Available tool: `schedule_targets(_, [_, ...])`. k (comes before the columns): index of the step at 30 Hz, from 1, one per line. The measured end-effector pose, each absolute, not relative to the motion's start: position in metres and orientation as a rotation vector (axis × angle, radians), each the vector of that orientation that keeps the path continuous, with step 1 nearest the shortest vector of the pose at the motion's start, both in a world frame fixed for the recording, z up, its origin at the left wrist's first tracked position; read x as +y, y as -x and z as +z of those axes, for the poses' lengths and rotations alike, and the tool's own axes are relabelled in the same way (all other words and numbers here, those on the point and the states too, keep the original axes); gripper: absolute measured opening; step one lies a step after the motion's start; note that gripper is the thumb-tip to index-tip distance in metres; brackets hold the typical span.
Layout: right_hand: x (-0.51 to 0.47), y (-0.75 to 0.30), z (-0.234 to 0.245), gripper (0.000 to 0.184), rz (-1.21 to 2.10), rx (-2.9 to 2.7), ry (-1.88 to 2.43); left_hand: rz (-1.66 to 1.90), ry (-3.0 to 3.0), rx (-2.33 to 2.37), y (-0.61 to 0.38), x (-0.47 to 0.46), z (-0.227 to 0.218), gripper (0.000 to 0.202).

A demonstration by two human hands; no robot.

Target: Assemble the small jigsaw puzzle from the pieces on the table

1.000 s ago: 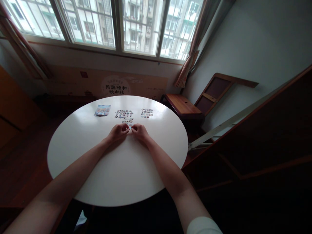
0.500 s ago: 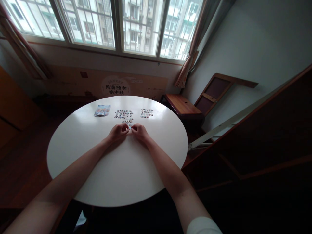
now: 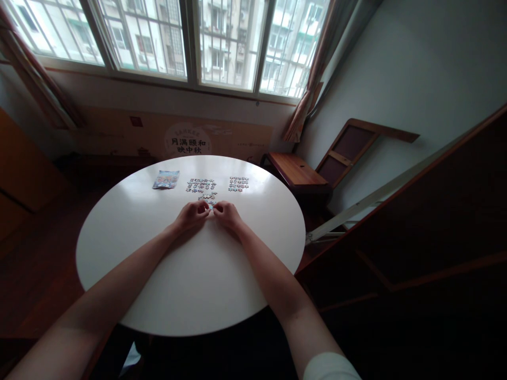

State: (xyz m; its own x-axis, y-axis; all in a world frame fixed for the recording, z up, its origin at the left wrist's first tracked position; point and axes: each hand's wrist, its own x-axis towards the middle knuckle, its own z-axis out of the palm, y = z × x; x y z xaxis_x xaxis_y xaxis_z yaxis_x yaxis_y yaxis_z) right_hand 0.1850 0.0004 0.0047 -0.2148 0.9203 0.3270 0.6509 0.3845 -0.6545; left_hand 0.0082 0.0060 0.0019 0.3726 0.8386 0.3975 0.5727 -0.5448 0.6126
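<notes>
Hardly anything has moved since the earlier frames: both forearms still stretch across the white round table (image 3: 186, 295) and converge at its middle. Left hand (image 3: 193, 214) and right hand (image 3: 228, 214) rest knuckles-up, fingers curled, their fingertips closed together on a small bluish puzzle piece (image 3: 211, 207) pinched between them. Just beyond lies a little cluster of pieces (image 3: 208, 197); farther off sit two sorted groups (image 3: 201, 184) (image 3: 238, 183), with a picture card (image 3: 166, 179) to their left
</notes>
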Motion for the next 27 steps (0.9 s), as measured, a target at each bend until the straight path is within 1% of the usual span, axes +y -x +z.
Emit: schedule_targets(27, [0.001, -0.1853, 0.0038, 0.016, 0.493, -1.964, 1.348, 0.979, -2.261, 1.223, -0.0073, 0.0079, 0.0002, 0.018])
